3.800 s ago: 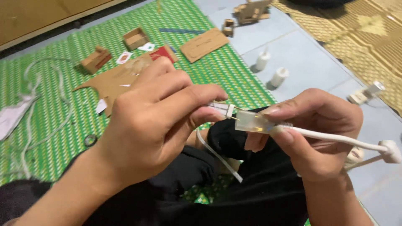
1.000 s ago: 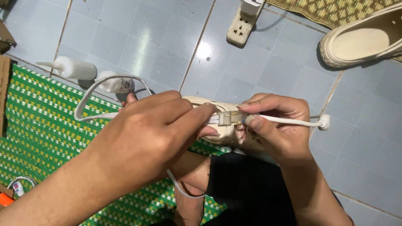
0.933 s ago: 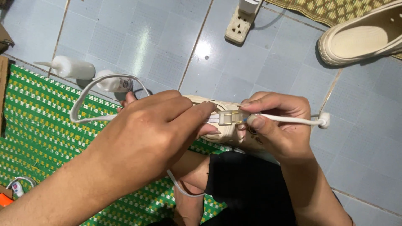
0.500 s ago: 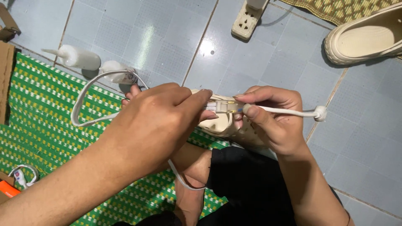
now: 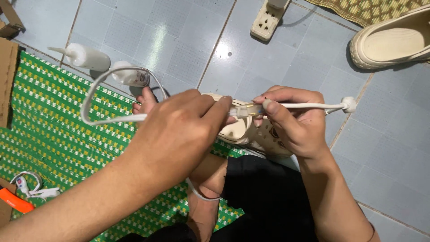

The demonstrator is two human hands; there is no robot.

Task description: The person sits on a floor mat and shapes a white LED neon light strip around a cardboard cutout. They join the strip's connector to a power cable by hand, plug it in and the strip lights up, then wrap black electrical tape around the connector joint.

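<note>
My left hand (image 5: 174,134) and my right hand (image 5: 293,123) meet over my lap, each pinching one end of a small clear connector (image 5: 245,110). A white cable (image 5: 101,94) loops out to the left from my left hand. From my right hand, another white cable (image 5: 313,106) runs right to a small white knob (image 5: 348,104). A cream clog (image 5: 251,132) on my foot lies just under the hands. What the left fingertips grip is partly hidden.
Two white glue bottles (image 5: 87,56) lie on the blue tiled floor (image 5: 179,40) beside the green woven mat (image 5: 53,130). A white power strip (image 5: 268,20) sits at the top, a second cream clog (image 5: 394,38) top right. An orange tool (image 5: 15,201) lies lower left.
The view swung from the mat with cardboard pieces to the tiled floor. In the last second both hands shifted slightly right and up, still holding the connector and cables together.
</note>
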